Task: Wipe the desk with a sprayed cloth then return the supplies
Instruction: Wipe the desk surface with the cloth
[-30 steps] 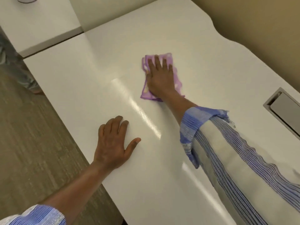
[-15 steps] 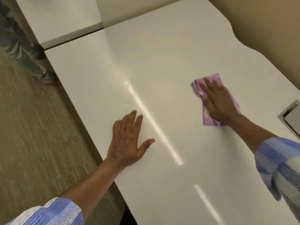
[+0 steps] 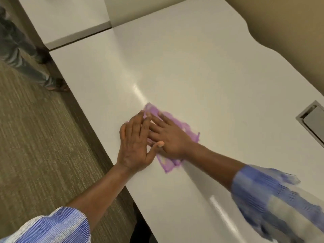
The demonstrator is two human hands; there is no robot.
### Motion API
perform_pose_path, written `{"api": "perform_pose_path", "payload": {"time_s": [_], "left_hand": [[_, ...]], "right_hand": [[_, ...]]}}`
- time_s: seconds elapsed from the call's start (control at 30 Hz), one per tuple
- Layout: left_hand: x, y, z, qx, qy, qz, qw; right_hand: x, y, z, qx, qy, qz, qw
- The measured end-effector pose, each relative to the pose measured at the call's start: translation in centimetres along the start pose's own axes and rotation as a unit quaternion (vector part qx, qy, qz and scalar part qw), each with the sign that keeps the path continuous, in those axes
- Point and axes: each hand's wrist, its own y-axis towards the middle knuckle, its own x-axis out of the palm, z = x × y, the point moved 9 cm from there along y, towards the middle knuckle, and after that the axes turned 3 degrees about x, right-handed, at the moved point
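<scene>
A purple cloth (image 3: 190, 133) lies flat on the white desk (image 3: 192, 67), near its front edge. My right hand (image 3: 172, 138) presses down on the cloth with fingers spread and covers most of it. My left hand (image 3: 134, 143) rests flat on the desk just left of the cloth, holding nothing. Its thumb and fingertips overlap the fingers of my right hand. No spray bottle is in view.
A grey cable hatch (image 3: 313, 121) is set into the desk at the right edge. A second white desk (image 3: 66, 18) abuts at the back left. Another person's legs (image 3: 21, 50) stand on the carpet (image 3: 35, 137) at the left. A beige wall (image 3: 289, 23) borders the desk's curved far edge.
My right hand has swept the cloth from the far middle to the right, then back toward the front edge beside my left hand. The left hand stays planted.
</scene>
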Motion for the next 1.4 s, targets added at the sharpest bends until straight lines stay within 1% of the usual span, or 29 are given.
{"api": "perform_pose_path", "payload": {"time_s": [0.07, 0.1, 0.13, 0.17, 0.2, 0.23, 0.27, 0.3, 0.33, 0.37, 0.4, 0.43, 0.47, 0.5, 0.53, 0.57, 0.67, 0.77, 0.9, 1.07, 1.27, 1.4], "left_hand": [[0.0, -0.1, 0.0, 0.008, -0.001, -0.001, 1.000], [0.1, 0.0, 0.1, 0.008, 0.002, -0.006, 1.000], [0.2, 0.0, 0.0, 0.004, 0.005, -0.011, 1.000], [0.3, 0.0, 0.0, -0.001, 0.006, -0.015, 1.000], [0.3, 0.0, 0.0, -0.003, 0.005, -0.016, 1.000], [0.2, 0.0, 0.1, -0.004, 0.004, -0.013, 1.000], [0.1, 0.0, 0.0, -0.004, 0.003, -0.008, 1.000], [0.0, 0.0, 0.0, -0.004, 0.003, 0.000, 1.000], [-0.1, 0.0, -0.1, -0.004, 0.001, 0.009, 1.000], [-0.2, -0.1, -0.1, -0.005, -0.004, 0.019, 1.000], [-0.3, -0.1, -0.2, -0.009, -0.012, 0.032, 0.999], [-0.4, -0.1, -0.3, -0.013, -0.018, 0.044, 0.999], [-0.5, -0.1, -0.5, -0.017, -0.019, 0.052, 0.998], [-0.4, -0.1, -0.6, -0.019, -0.017, 0.056, 0.998], [-0.3, -0.2, -0.7, -0.018, -0.012, 0.057, 0.998], [-0.2, -0.2, -0.7, -0.014, -0.004, 0.057, 0.998], [0.3, -0.3, -0.7, -0.006, 0.015, 0.048, 0.999], [0.5, -0.3, -0.8, -0.007, 0.018, 0.045, 0.999], [0.6, -0.3, -0.7, 0.008, 0.026, 0.052, 0.998], [0.8, -0.1, -0.4, 0.023, 0.044, 0.043, 0.998], [0.9, 0.0, -0.1, 0.025, 0.049, 0.040, 0.998], [0.9, 0.0, 0.0, 0.028, 0.058, 0.043, 0.997]], "right_hand": [[-0.7, -3.9, 2.6, -0.027, -0.015, -0.016, 0.999], [-1.3, -5.2, 5.2, -0.015, -0.034, -0.018, 0.999], [-2.2, -5.9, 8.4, 0.026, -0.046, -0.012, 0.999], [-3.1, -6.1, 11.8, 0.104, -0.045, 0.003, 0.994], [-3.9, -6.1, 14.4, 0.214, -0.042, 0.024, 0.976], [-4.2, -5.9, 15.7, 0.331, -0.033, 0.050, 0.942], [-4.0, -5.2, 15.1, 0.405, -0.029, 0.068, 0.911], [-3.4, -3.5, 13.0, 0.410, -0.028, 0.082, 0.908], [-2.5, -1.3, 9.9, 0.358, -0.025, 0.088, 0.929], [-1.4, 1.2, 6.5, 0.261, -0.024, 0.076, 0.962], [-0.6, 3.6, 3.6, 0.156, -0.022, 0.052, 0.986], [-0.2, 5.7, 1.8, 0.071, -0.015, 0.024, 0.997], [-0.2, 7.8, 1.1, 0.010, -0.014, 0.003, 1.000], [-0.3, 9.9, 1.2, -0.025, -0.020, -0.013, 0.999], [-0.6, 12.1, 2.0, -0.032, -0.029, -0.018, 0.999], [-0.9, 14.1, 3.3, -0.008, -0.034, -0.020, 0.999], [-3.0, 17.6, 9.8, 0.146, -0.023, 0.015, 0.989], [-5.1, 17.0, 16.2, 0.278, 0.014, 0.048, 0.959], [-7.0, 12.4, 24.1, 0.397, -0.006, 0.067, 0.916], [-7.9, 2.1, 32.0, 0.517, 0.017, 0.107, 0.849], [-8.1, -13.6, 36.3, 0.630, 0.020, 0.152, 0.761], [-6.8, -25.3, 37.1, 0.708, 0.012, 0.150, 0.690]]}}
